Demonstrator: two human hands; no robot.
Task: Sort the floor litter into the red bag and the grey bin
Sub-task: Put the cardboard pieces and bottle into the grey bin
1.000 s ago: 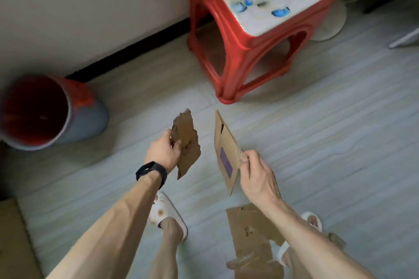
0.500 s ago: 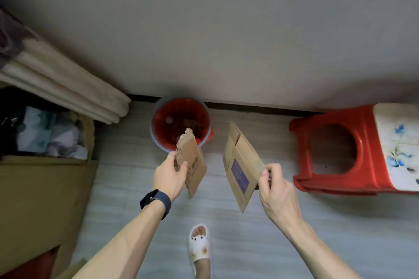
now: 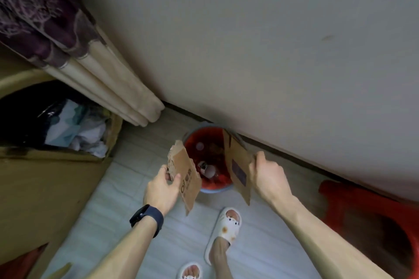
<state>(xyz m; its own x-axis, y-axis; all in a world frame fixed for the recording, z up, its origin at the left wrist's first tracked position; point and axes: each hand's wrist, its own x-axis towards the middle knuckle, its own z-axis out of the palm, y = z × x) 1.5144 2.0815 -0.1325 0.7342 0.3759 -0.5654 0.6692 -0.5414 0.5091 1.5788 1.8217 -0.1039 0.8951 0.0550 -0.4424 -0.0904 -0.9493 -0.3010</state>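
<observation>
well, head view: both hands are out in front, each gripping a piece of cardboard above the bin. the left hand (image 3: 162,188), with a dark watch (image 3: 147,217) on its wrist, has its thumb and fingers curled round the near edge of a torn cardboard scrap (image 3: 184,172) with ragged edges and some print on its face. the scrap hangs tilted, and its upper end covers the left part of the bin's rim in this view. the right hand (image 3: 269,176) pinches the edge of a folded cardboard piece (image 3: 238,165) that carries a dark purple label. this piece stands nearly on edge, and its top reaches across the right side of the bin's mouth.

the grey bin (image 3: 213,190) stands on the floor (image 3: 127,199) right against the wall (image 3: 249,41), between the two pieces of cardboard. the red bag (image 3: 193,154) lines its inside, and some pale, roundish litter (image 3: 209,171) lies in it; what it is i cannot tell.

a curtain (image 3: 113,81) hangs down at the left, its folds ending near the skirting. below it a large cardboard box (image 3: 45,188) holds crumpled cloth or paper. a red stool (image 3: 362,206) lies at the right edge, blurred. two feet in white slippers (image 3: 227,226) stand on the floor below the bin.
</observation>
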